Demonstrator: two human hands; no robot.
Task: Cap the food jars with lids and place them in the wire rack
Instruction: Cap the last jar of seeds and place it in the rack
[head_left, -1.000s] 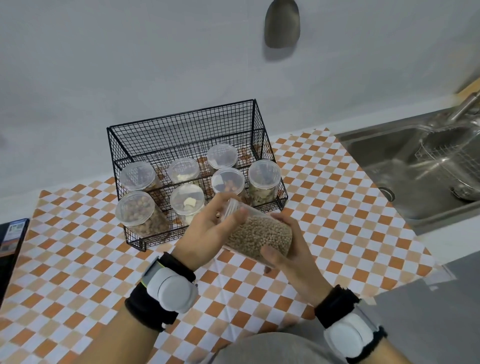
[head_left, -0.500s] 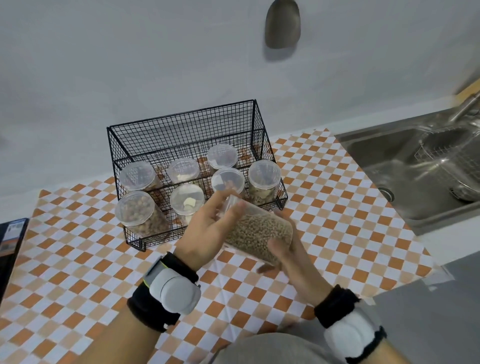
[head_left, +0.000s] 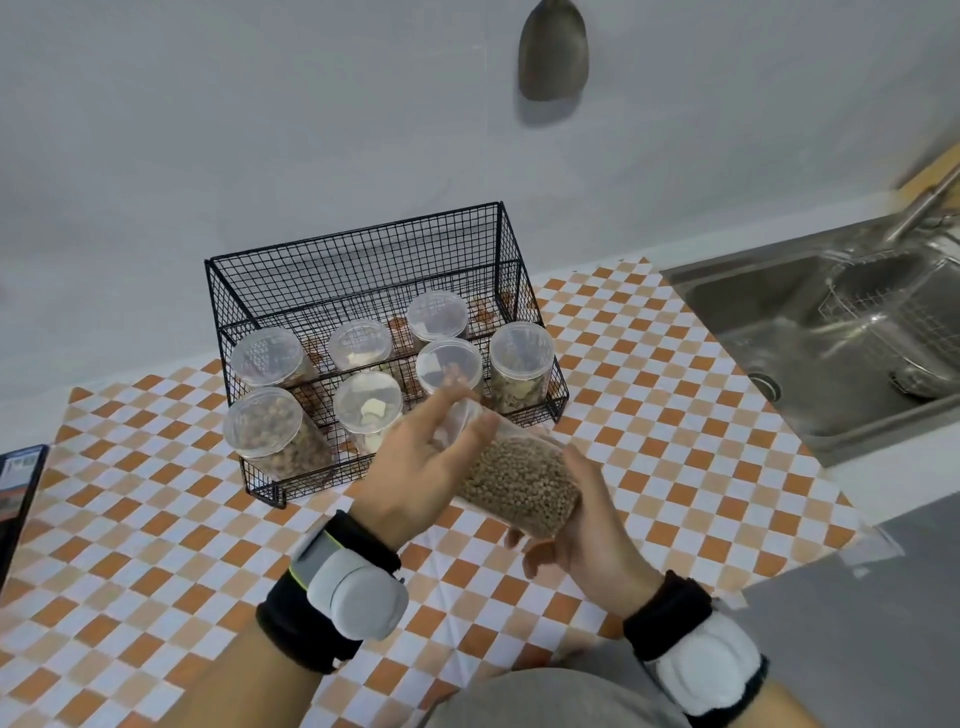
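Both hands hold one tilted food jar (head_left: 519, 483) above the table (head_left: 649, 415): right hand (head_left: 587, 530) cradling its base, left hand (head_left: 415, 467) curled loosely at the lid end, likely seating it, before the wire rack (head_left: 363, 270).

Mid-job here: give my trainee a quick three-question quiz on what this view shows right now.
1. True or false: the clear plastic jar of small brown pellets stands upright inside the black wire rack.
2. How many lidded jars sit in the rack?
3. Which hand supports the pellet jar's base end: (a) the left hand or (b) the right hand?

Key
1. False: it is tilted, held in both hands above the orange-and-white checkered mat, in front of the rack.
2. Seven.
3. (b); the left hand's grip is at the lid end.
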